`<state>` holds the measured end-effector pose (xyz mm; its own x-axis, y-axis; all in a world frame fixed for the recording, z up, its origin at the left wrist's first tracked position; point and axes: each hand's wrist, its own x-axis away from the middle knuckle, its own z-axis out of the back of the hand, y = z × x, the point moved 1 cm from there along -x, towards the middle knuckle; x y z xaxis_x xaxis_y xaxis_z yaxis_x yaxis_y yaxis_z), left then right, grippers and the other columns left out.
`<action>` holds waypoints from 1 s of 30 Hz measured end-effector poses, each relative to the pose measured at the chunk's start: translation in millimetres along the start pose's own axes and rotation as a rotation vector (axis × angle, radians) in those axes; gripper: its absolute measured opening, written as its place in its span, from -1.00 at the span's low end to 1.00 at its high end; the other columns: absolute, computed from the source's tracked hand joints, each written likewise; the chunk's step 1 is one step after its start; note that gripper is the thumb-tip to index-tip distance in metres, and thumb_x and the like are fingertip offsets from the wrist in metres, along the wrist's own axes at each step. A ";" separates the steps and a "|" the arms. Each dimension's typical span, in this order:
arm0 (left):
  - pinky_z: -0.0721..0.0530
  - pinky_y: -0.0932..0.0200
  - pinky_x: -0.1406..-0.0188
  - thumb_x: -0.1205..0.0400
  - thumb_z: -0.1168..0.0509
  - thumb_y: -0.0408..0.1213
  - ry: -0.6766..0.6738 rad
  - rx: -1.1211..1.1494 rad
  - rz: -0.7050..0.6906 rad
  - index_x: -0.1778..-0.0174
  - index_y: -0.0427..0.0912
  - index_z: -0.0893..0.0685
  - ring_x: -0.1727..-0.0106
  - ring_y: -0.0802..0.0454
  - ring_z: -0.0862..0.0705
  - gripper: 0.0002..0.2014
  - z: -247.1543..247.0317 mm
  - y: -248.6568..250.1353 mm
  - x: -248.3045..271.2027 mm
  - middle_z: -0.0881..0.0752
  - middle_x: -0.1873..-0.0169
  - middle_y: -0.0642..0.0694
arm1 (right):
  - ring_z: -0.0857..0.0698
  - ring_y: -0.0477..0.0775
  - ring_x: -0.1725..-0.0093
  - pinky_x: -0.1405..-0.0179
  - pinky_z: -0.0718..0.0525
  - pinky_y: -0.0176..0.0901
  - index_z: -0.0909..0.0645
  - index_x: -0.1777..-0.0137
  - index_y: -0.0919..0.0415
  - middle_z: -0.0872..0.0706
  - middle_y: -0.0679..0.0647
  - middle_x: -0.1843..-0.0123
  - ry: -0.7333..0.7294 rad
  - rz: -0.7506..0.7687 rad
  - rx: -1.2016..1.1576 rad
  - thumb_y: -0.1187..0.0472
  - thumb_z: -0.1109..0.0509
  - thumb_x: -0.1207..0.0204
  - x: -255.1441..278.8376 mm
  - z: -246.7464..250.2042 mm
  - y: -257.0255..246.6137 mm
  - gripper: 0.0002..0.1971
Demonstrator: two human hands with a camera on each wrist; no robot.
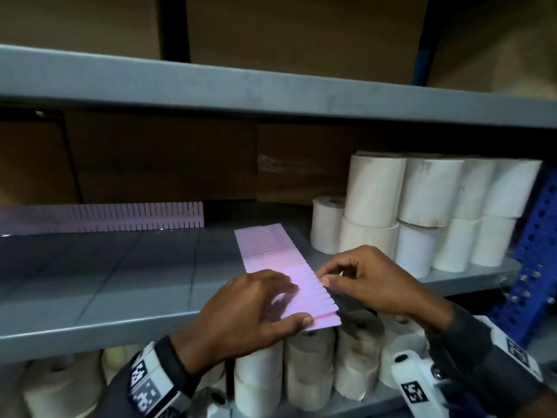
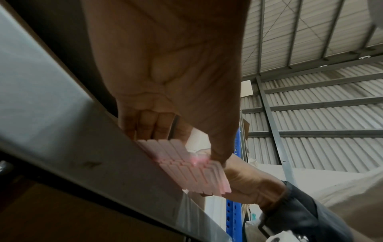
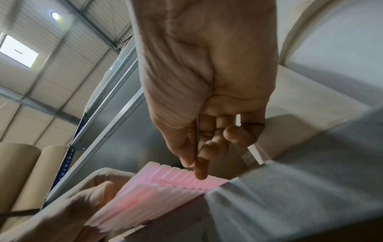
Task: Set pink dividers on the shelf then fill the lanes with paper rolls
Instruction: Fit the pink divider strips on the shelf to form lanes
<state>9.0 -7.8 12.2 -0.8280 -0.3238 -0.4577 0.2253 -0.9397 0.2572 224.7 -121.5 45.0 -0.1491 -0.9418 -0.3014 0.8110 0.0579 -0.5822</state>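
Note:
A stack of pink comb-toothed dividers (image 1: 268, 251) lies flat on the grey shelf (image 1: 120, 282), its near end overhanging the front lip. My left hand (image 1: 294, 303) grips that near end, fingers on top and thumb (image 1: 304, 321) underneath. From the right, my right hand (image 1: 325, 277) pinches the toothed edge of the top divider (image 3: 165, 185) with thumb and forefinger. One pink divider (image 1: 120, 218) stands upright along the back left of the shelf. White paper rolls (image 1: 422, 212) are stacked two high at the shelf's right end.
The upper shelf beam (image 1: 271, 92) runs close overhead, with cardboard boxes (image 1: 156, 158) behind. A blue perforated upright (image 1: 536, 251) stands at the right. Several more paper rolls (image 1: 316, 372) fill the shelf below my hands.

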 end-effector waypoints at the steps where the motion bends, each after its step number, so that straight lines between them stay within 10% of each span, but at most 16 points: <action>1: -0.71 0.07 -0.20 -0.50 -0.19 0.55 0.001 -0.005 -0.004 -0.42 0.05 -0.75 -0.29 0.21 -0.71 -0.21 1.0 2.9 0.0 -0.74 -0.34 0.20 | -0.81 -0.16 0.12 0.00 -0.78 -0.05 -0.84 -0.01 0.00 -0.86 -0.19 0.12 0.005 0.007 -0.036 0.16 -0.51 -0.53 0.8 0.4 1.7 -0.88; 8: -0.74 0.03 -0.04 -0.67 -0.28 0.33 0.087 -0.034 0.001 -0.40 0.01 -0.76 -0.11 0.14 -0.76 -0.44 3.8 22.5 -1.8 -0.82 -0.21 0.10 | -0.82 -0.10 0.14 0.14 -0.77 -0.22 -0.83 0.03 -0.10 -0.86 -0.17 0.13 0.108 0.067 -0.222 0.19 -0.51 -0.53 -2.3 -4.7 10.9 -0.86; 18: -0.70 0.09 0.46 -0.76 -0.22 -0.27 0.853 -0.253 -0.044 -0.18 -0.36 -0.79 0.42 -0.05 -0.80 -0.71 43.7 3.1 19.9 -0.85 0.29 -0.13 | -0.79 -0.13 0.34 0.39 -0.69 -0.33 -0.78 -0.07 0.01 -0.82 -0.12 0.29 0.224 -0.024 -0.299 0.13 -0.51 -0.55 -10.0 -8.0 14.8 -0.87; 21: -0.86 -0.07 0.36 -0.83 -0.23 -0.26 1.008 -0.046 0.047 -0.20 -0.29 -0.75 0.28 0.05 -0.85 -0.77 61.9 -1.9 36.8 -0.79 0.21 0.08 | -0.81 -0.10 0.20 0.35 -0.77 -0.26 -0.63 -0.35 0.03 -0.80 -0.17 0.00 0.238 -0.086 -0.289 0.00 -0.48 -0.54 -13.5 -8.3 8.8 -0.61; 24: -0.86 0.24 0.11 -0.84 -0.21 -0.28 1.079 0.301 0.119 -0.28 -0.24 -0.68 0.04 0.21 -0.86 -0.80 76.5 -1.0 56.5 -0.82 0.03 0.12 | -0.81 -0.10 0.14 0.29 -0.83 -0.20 -0.26 -0.58 -0.14 -0.56 -0.18 -0.30 0.187 -0.146 -0.230 -0.20 -0.40 -0.54 -18.1 -10.6 1.1 -0.36; 30: -0.88 0.14 0.08 -0.78 -0.23 -0.16 1.138 0.495 0.273 -0.24 -0.17 -0.75 0.00 -0.02 -0.89 -0.74 98.1 2.9 106.0 -0.89 0.00 0.01 | -0.77 -0.15 -0.04 -0.11 -0.80 0.10 -0.42 -0.53 -0.09 -0.74 -0.12 -0.29 0.184 -0.044 -0.252 -0.05 -0.26 -0.69 -34.9 -13.9 -14.7 -0.57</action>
<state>-128.4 -34.1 48.0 0.1778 -0.6416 -0.7462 -0.0999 -0.7661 0.6349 210.2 -84.9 53.6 -0.2994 -0.8707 -0.3902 0.6391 0.1206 -0.7596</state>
